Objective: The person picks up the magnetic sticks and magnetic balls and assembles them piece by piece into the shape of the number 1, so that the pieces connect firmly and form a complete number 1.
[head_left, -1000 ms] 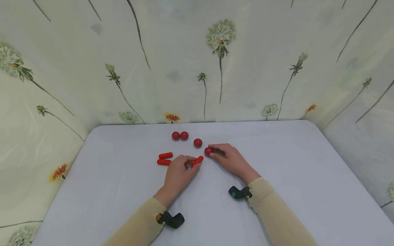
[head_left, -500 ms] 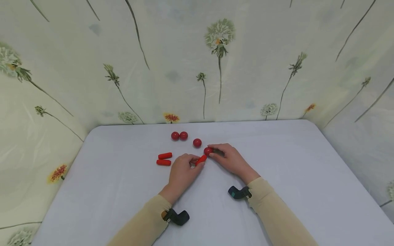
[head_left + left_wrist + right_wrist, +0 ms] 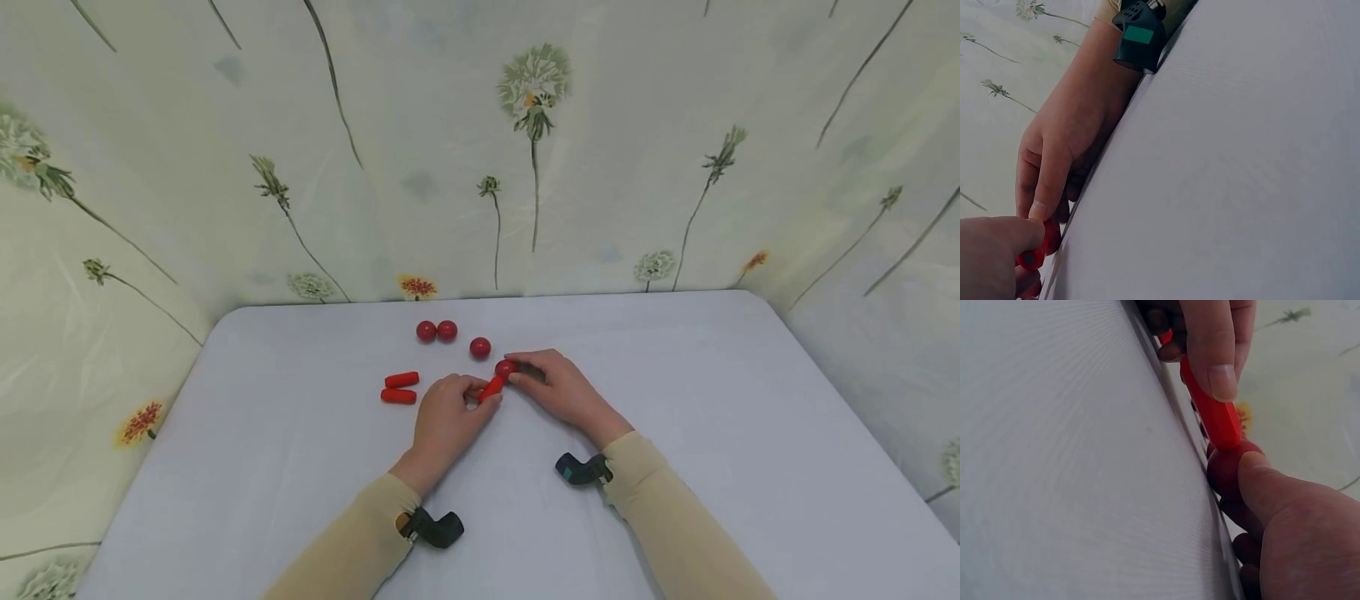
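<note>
My left hand [image 3: 448,421] pinches a short red stick [image 3: 1215,415] between thumb and fingers, tilted up to the right. My right hand [image 3: 558,387] holds a glossy dark red ball [image 3: 1227,472] between thumb and fingers, low over the white table. In the right wrist view, the far end of the stick meets the side of the ball. The left wrist view shows both hands close together, with the stick's near end [image 3: 1030,257] showing a dark round spot and much of the ball hidden behind fingers.
Two more red sticks [image 3: 400,389] lie side by side left of my left hand. Beyond the hands sit a single red ball [image 3: 480,348] and a pair of touching red balls [image 3: 437,332]. A dandelion-print curtain [image 3: 420,167] hangs behind the white table [image 3: 712,400].
My left hand has moved slightly right and brought the stick's end up against the ball. The right hand keeps its place with the ball. The other balls and sticks lie as before.
</note>
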Demonstrator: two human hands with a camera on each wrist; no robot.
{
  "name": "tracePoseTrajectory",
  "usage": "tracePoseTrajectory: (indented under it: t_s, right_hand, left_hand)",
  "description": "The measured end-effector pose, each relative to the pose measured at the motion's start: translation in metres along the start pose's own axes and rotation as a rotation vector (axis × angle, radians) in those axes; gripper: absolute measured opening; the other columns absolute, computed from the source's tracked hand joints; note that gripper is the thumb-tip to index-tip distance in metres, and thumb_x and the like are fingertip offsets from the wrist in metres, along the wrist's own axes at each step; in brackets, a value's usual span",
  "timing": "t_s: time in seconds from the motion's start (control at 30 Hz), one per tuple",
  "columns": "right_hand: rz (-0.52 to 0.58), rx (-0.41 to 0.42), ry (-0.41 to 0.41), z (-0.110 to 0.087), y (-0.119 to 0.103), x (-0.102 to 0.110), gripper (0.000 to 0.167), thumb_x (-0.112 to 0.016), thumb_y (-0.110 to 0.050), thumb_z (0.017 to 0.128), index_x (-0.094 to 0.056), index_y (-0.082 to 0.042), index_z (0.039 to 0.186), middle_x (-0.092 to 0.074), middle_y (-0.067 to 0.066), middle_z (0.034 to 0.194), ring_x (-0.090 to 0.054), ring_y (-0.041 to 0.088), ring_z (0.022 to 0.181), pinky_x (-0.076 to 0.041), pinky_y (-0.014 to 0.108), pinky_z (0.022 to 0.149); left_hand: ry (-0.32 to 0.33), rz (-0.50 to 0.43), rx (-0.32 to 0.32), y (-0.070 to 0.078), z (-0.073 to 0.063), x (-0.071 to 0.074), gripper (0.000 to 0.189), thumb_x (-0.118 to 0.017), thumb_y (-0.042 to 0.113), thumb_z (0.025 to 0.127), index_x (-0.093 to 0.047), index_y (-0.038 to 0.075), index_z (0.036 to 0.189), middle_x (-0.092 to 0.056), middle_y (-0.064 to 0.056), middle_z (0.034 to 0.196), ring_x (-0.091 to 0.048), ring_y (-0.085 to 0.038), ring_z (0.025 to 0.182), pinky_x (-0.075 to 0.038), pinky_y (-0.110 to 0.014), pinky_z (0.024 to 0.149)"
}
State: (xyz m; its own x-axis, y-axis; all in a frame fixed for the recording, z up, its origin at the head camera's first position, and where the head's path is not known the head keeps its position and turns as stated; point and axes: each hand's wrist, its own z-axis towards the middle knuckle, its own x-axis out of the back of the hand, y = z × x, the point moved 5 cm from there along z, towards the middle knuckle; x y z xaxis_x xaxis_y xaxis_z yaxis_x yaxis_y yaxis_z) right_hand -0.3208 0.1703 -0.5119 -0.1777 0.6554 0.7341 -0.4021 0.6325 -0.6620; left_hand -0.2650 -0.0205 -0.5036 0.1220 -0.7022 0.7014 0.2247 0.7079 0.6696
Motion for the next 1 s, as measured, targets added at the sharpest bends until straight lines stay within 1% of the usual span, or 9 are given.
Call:
tracePoseTrajectory:
  t_s: [0.27,0.6,0.8,1.0]
  right_hand:
    - [-0.001,-0.009,0.002,-0.0001,0.0006,-0.001,0.039,-0.068,-0.041,0.093,-0.064,-0.027,0.13,-0.062,-0.009,0.123,-0.053,0.016,0.118,-0.046,0.044,0.098]
    - [-0.006,-0.019,-0.005,0.0005,-0.0018,-0.0004,0.039,-0.068,-0.039,0.094,-0.064,-0.027,0.131,-0.062,-0.008,0.124,-0.053,0.017,0.12,-0.044,0.045,0.1]
    - [-0.009,-0.003,0.0,0.0012,-0.0018,-0.0009,0.038,-0.067,-0.037,0.095,-0.064,-0.025,0.131,-0.062,-0.006,0.125,-0.053,0.019,0.12,-0.044,0.046,0.1]
    - [-0.013,0.009,0.01,0.0005,-0.0024,-0.0009,0.04,-0.069,-0.039,0.093,-0.064,-0.024,0.131,-0.062,-0.006,0.125,-0.053,0.018,0.12,-0.044,0.046,0.1]
  left_hand:
    - [-0.018,0.006,0.011,0.0007,-0.0019,-0.0003,0.036,-0.074,0.047,0.086,-0.074,0.019,0.108,-0.062,0.01,0.083,-0.053,-0.01,0.08,-0.047,-0.03,0.07]
    - [-0.023,0.015,0.008,0.0004,-0.0013,-0.0007,0.038,-0.074,0.049,0.085,-0.074,0.019,0.108,-0.063,0.011,0.084,-0.054,-0.01,0.08,-0.046,-0.03,0.07]
    - [-0.02,0.02,0.003,0.0009,-0.002,-0.0001,0.039,-0.074,0.049,0.084,-0.074,0.018,0.108,-0.064,0.01,0.084,-0.055,-0.01,0.081,-0.046,-0.031,0.071]
    - [-0.024,0.029,0.002,0.0,-0.0024,-0.001,0.039,-0.075,0.049,0.084,-0.073,0.019,0.109,-0.063,0.01,0.086,-0.055,-0.01,0.081,-0.047,-0.031,0.072]
